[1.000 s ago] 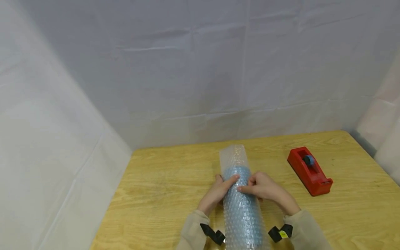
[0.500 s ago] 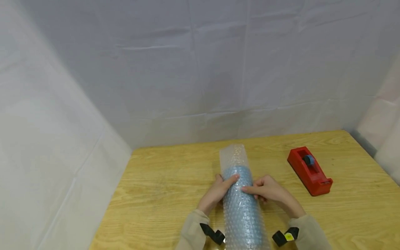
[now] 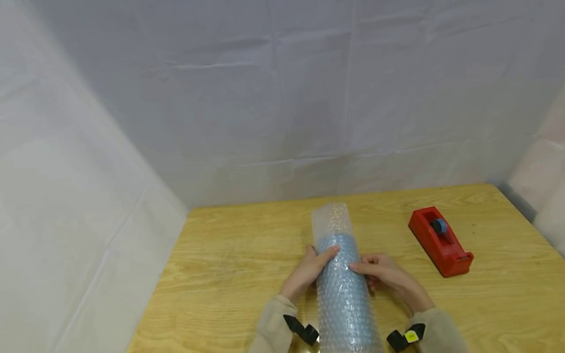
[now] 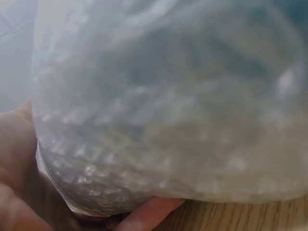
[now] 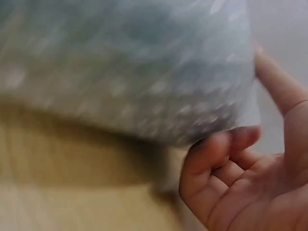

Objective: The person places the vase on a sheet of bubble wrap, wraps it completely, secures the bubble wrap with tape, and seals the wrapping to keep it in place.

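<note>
A long blue cylinder wrapped in bubble wrap (image 3: 344,304) lies lengthwise toward the person. Past its far end, a flattened clear flap of the wrap sticks out. My left hand (image 3: 304,274) grips its left side, thumb on top; in the left wrist view a fingertip (image 4: 153,211) shows under the wrap's lower edge. On the other side my right hand (image 3: 390,277) holds the wrap, its thumb on top. In the right wrist view the curled fingers (image 5: 207,156) of that hand meet the bundle's lower edge. What the blue core is cannot be told.
A red tape dispenser (image 3: 441,242) with a small blue-sided roll in it stands on the right of the wooden table (image 3: 229,255). White sheeting (image 3: 282,108) hangs behind the table and at both sides.
My right hand has slid to the right, from the top of the bundle toward its right side. The left hand keeps its grip, and the bundle lies almost as before.
</note>
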Motion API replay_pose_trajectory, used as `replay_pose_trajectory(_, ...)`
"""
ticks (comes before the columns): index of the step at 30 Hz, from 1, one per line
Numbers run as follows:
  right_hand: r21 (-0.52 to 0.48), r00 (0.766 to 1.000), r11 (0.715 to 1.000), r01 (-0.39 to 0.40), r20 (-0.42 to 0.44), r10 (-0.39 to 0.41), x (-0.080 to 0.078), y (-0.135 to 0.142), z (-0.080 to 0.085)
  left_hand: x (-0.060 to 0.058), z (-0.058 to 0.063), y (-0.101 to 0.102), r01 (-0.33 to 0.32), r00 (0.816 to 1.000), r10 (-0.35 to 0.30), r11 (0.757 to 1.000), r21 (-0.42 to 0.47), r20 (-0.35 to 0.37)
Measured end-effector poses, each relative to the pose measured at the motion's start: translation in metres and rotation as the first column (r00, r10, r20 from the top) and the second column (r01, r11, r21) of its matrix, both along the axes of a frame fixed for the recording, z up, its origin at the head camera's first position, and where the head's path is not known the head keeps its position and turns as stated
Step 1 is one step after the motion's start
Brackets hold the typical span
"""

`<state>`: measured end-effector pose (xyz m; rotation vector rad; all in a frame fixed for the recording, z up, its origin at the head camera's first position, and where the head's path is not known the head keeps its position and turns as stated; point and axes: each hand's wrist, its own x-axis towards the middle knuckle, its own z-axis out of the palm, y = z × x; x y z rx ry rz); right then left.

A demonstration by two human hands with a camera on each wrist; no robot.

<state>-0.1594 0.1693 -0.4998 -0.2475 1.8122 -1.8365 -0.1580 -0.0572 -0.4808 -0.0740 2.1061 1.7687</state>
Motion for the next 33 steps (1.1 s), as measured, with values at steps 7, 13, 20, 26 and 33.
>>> replay_pose_trajectory(7,0.096,0.99,0.987,0.133,0.039,-0.137,0.003,-0.01,-0.003,0.002,-0.002,-0.003,0.002,1.0,-0.002,1.0,0.007,-0.03)
replay_pose_trajectory(13,0.049,0.992,0.991,0.121,0.036,-0.123,0.003,-0.01,-0.004,0.006,0.0,0.003,-0.057,0.983,0.027,0.985,-0.16,-0.184)
replay_pose_trajectory(20,0.046,0.99,0.989,0.138,-0.021,-0.137,0.002,-0.014,-0.006,0.012,0.003,0.009,-0.139,0.936,-0.001,0.917,-0.375,-0.351)
replay_pose_trajectory(26,0.036,0.985,0.985,0.171,-0.035,-0.17,0.003,-0.018,-0.01,0.025,0.002,0.008,-0.102,0.931,-0.043,0.923,-0.371,-0.361)
replay_pose_trajectory(33,0.08,0.971,0.969,0.233,-0.079,-0.227,0.003,-0.023,-0.013,0.032,-0.009,0.009,-0.076,0.93,0.035,0.992,-0.099,-0.367)
